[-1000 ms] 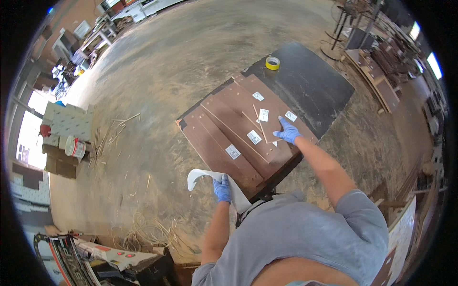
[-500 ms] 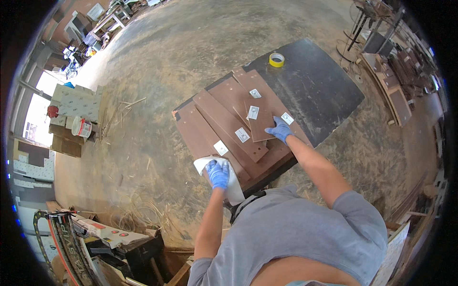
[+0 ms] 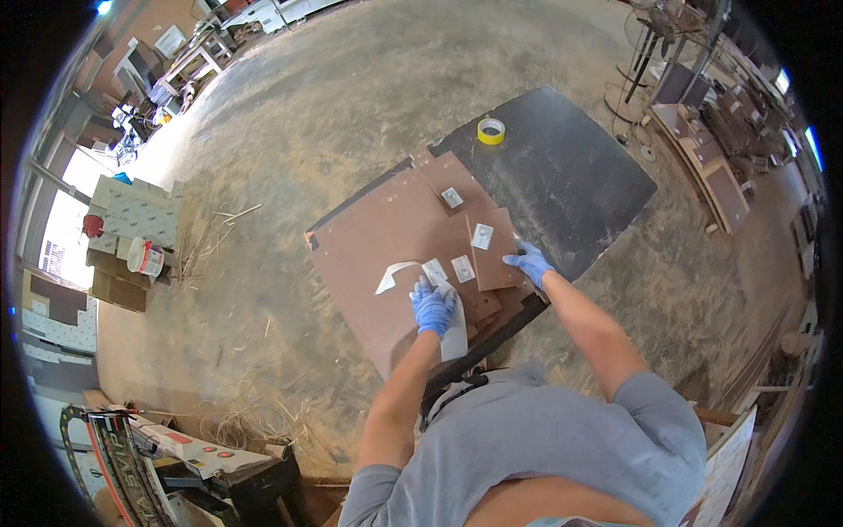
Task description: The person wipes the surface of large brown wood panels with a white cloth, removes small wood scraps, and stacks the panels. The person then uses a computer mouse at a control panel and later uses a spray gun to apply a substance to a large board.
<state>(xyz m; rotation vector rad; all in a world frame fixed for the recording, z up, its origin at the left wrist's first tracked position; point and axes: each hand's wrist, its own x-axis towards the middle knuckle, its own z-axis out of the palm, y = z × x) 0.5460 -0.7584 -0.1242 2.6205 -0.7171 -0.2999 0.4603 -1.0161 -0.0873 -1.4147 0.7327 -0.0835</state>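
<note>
My left hand (image 3: 433, 307), in a blue glove, is closed on a limp white cloth (image 3: 455, 338) near the front of a large brown panel (image 3: 351, 255). Part of the cloth spreads out beyond my fingers, beside a label. In a matching glove, my right hand (image 3: 529, 263) grips the right edge of a small brown board (image 3: 492, 268) that bears a white label (image 3: 482, 236). This board lies askew on top of other overlapping brown boards (image 3: 450, 167), some with white labels too. My fingers hide part of its edge.
Under the panel is a black tabletop (image 3: 580, 176), with a yellow tape roll (image 3: 491, 132) at its far side. A white bucket (image 3: 145, 256) stands by cartons at left. Machinery (image 3: 123, 448) is at lower left; a low wooden rack (image 3: 702, 167) is at right.
The long brown boards that lay across the panel's left half are now bunched to the right. My left hand has moved right with the cloth; the small board sits lower and further right.
</note>
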